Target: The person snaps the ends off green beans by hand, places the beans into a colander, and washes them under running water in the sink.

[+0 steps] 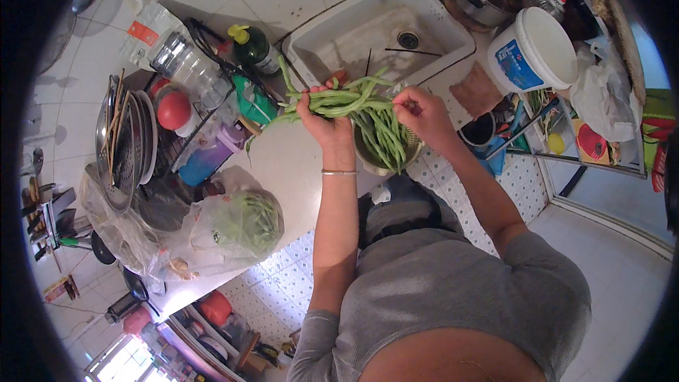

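My left hand, with a bangle on its wrist, is closed around a bunch of long green beans held above the counter edge by the sink. My right hand pinches the right-hand end of the bunch between thumb and fingers; what exactly lies in the pinch is partly hidden. Just below the hands, more long green beans hang over and fill a round colander, whose far side is covered by them and by the hands.
Behind the hands is a white sink with dark sticks in it. A white bucket and a brown cloth are at the right. On the left counter lie a plastic bag of green vegetables, a blue-purple bottle and racked plates.
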{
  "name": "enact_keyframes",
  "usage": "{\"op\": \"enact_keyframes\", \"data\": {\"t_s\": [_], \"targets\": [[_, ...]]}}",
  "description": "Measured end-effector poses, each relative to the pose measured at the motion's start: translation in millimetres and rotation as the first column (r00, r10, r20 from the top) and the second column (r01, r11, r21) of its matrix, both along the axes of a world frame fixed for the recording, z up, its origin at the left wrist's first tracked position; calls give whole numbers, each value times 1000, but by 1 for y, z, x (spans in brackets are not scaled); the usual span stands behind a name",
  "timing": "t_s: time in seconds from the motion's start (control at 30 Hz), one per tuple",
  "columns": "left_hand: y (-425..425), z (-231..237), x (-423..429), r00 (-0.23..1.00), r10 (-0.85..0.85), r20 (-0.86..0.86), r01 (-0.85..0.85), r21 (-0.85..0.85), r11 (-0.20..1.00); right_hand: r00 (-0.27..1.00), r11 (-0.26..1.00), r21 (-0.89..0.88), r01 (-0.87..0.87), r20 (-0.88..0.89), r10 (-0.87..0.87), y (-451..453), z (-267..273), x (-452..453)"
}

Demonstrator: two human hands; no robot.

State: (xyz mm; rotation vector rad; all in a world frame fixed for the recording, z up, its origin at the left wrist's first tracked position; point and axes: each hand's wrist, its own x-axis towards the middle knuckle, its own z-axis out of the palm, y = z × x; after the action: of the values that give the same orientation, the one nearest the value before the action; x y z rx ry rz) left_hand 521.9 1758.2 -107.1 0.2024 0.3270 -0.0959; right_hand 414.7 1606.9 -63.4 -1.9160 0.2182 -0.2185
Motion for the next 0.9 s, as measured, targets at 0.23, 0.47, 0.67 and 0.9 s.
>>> {"op": "enact_keyframes", "data": {"t_s": [0.23,0.47,0.67,0.9], "targets": [[0,2,-5,998,-67,5,67,23,997,993,637,770,51,-104,47,-8,-31,3],[9,-4,-2,987,-162,4,161,-141,977,990,428,893,137,-117,-74,-14,-33,11],[6,-1,-6,974,-227,3,224,-195,955,971,858,513,-21,-195,141,-7,-15,15],[5,5,-6,975,-222,-19,221,-63,973,986,984,-67,-164,0,165,-17,-25,13]]}}
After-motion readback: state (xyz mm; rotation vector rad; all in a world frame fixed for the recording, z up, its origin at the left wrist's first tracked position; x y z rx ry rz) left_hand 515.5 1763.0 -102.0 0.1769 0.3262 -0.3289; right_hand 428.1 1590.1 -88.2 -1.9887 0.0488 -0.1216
